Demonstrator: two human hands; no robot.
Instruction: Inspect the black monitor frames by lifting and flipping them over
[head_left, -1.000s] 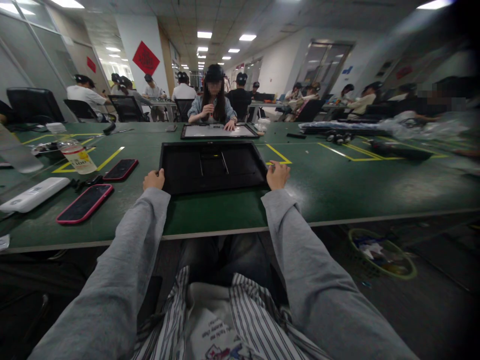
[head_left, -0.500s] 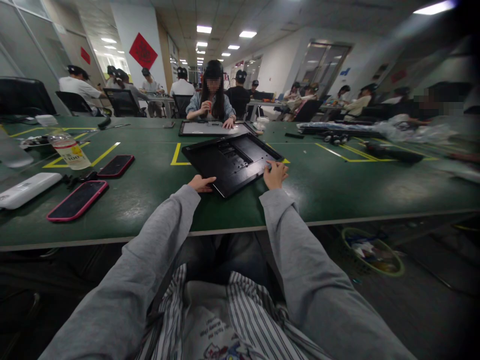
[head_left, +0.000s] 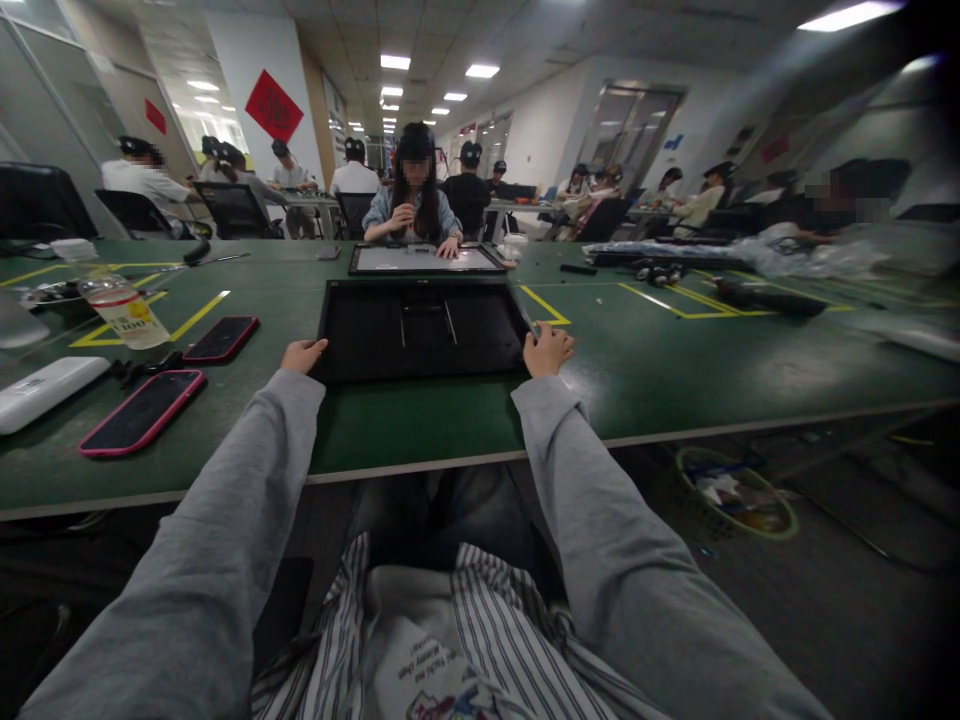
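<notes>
In front of me on the green table is a black monitor back cover point(head_left: 360, 340), its hollow inner side facing up. It lies nearly square to the table edge. My left hand point(head_left: 304, 356) grips its left edge, thumb on top and the other fingers mostly hidden. At the right edge, my right hand point(head_left: 551, 350) holds the cover's corner with bent fingers. Just beyond it, a framed monitor panel point(head_left: 427, 258) lies in front of a co-worker, whose hand point(head_left: 450, 245) rests on it.
To the left are a pink-cased phone point(head_left: 142, 412), another phone point(head_left: 222, 340), a white power bank point(head_left: 51, 393) and a drink bottle point(head_left: 124, 308). A black bar point(head_left: 578, 269) and plastic wrapping point(head_left: 810, 258) lie to the right. A basket point(head_left: 739, 495) stands below the table.
The cover has gone from tilted, outer side up, to lying flatter with its hollow side up. My left hand has moved left along with it; the right hand stays at its right side.
</notes>
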